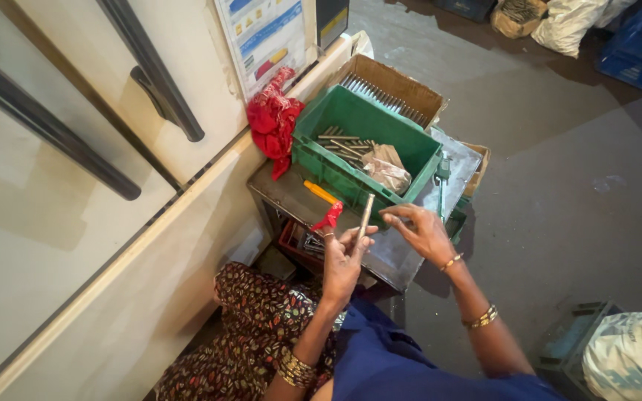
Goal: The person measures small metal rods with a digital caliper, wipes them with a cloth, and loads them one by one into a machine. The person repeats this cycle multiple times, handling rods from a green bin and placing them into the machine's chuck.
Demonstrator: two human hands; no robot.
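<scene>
Head view: left hand grips a thin metal rod upright near the green crate; right hand, fingers loosely curled and empty, should steady the rod's tip, I judge.

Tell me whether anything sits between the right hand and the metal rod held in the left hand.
Nothing visible does. The right hand hovers just beside the metal rod, which the left hand holds upright; only open air over the metal tabletop separates them.

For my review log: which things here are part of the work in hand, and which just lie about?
In use: left hand, metal rod, right hand, green crate of rods.
Lying about: red cloth, yellow tool, cardboard box, white sack.
</scene>
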